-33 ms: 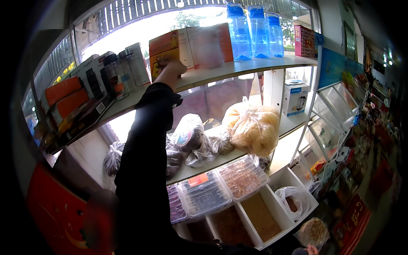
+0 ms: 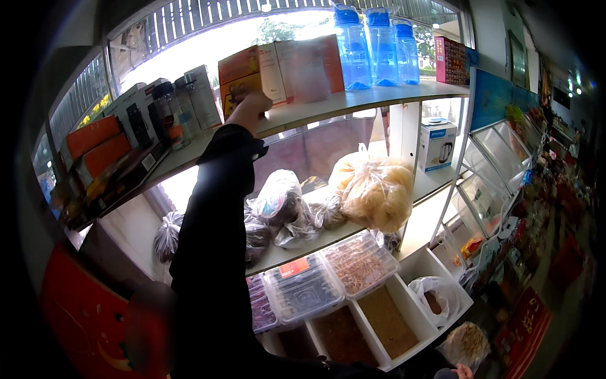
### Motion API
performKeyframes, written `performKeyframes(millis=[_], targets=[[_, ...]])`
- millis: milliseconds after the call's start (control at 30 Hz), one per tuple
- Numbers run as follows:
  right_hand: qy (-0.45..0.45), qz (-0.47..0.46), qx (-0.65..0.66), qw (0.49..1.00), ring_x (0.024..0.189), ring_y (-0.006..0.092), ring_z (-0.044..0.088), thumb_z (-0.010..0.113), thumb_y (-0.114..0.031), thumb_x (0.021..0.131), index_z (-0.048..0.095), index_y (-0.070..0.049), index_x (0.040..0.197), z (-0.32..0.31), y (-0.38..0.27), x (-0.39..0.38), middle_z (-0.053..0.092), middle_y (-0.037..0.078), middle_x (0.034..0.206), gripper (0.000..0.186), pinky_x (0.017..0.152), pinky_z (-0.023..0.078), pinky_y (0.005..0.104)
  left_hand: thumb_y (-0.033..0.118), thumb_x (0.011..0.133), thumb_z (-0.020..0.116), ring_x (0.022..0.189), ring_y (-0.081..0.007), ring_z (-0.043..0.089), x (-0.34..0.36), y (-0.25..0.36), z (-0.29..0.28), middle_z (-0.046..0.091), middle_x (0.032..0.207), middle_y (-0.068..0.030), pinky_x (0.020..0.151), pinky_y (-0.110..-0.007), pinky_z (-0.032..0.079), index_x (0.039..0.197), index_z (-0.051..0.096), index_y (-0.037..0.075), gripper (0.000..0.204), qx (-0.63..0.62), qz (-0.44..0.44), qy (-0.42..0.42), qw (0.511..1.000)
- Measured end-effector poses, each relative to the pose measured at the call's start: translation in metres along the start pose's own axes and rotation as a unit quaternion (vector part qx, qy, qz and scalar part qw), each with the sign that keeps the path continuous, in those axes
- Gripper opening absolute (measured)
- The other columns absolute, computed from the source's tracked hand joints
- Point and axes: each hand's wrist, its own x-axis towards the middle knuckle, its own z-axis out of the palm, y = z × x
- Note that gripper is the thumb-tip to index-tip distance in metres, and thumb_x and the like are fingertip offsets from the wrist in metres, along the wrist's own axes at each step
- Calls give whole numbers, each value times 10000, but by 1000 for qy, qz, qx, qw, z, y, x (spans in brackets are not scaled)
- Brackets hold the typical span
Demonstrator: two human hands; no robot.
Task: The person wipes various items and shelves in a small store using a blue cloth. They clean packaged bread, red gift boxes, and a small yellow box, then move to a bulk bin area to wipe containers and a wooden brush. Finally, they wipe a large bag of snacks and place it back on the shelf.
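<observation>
So my left hand [image 2: 251, 106] is curled up at the orange-and-yellow box [image 2: 240, 71] near the front edge of the upper shelf [image 2: 372, 96], can't tell if it's gripping. 3 blue bottles [image 2: 382, 54] stand nearer the shelf's right end. My right hand [image 2: 464, 371]'s mostly cut off, grip unclear.

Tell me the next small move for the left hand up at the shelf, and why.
I'd probably settle the left hand into a surer hold before shifting the orange-and-yellow box: the hand is at its lower front, a firm grip can't be made out, and a white-fronted box stands close on its right on the same shelf.
</observation>
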Motion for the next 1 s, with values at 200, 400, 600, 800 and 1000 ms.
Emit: performKeyframes(millis=[200, 400, 600, 800, 1000], targets=[[-45, 30, 12, 998, 957, 166, 570, 628, -262, 869, 619, -28, 1113, -15, 49, 27, 641, 82, 1038, 339, 859, 441, 290, 158, 830, 522, 746, -238, 643, 44, -23, 19, 648, 907, -146, 721, -373, 487, 1365, 185, -117, 690, -57, 23, 32, 998], [-38, 4, 19, 999, 959, 171, 576, 615, -251, 878, 615, -23, 1117, -28, 50, 21, 646, 86, 1027, 330, 867, 441, 294, 210, 817, 549, 803, -262, 645, 51, -7, 28, 649, 914, -169, 774, -383, 497, 1247, 431, -99, 543, 23, 121, 55, 991], [64, -64, 13, 996, 974, 173, 575, 616, -269, 875, 604, -22, 1133, 3, -35, -54, 645, 87, 1029, 358, 885, 435, 301, 250, 791, 583, 932, -332, 610, -11, 11, 20, 616, 996, -235, 821, -416, 481, 1039, 608, -60, 398, -165, 108, 109, 974], [-110, -6, 100, 989, 910, 172, 587, 566, -260, 892, 593, -3, 1112, 28, -25, -46, 644, 86, 968, 340, 844, 454, 297, 211, 772, 652, 1086, -303, 498, -199, 67, 47, 495, 1196, -196, 929, -396, 406, 1217, 474, 19, 516, -401, 508, 248, 722], [-299, 155, 301, 892, 847, 172, 599, 517, -251, 909, 583, 16, 1091, 71, -48, -85, 643, 86, 908, 330, 802, 472, 293, 358, 831, 633, 1337, -410, 208, -543, 92, 223, 187, 1455, -232, 1084, -483, 239, 1395, 255, 14, 761, -310, 693, -147, 634]])
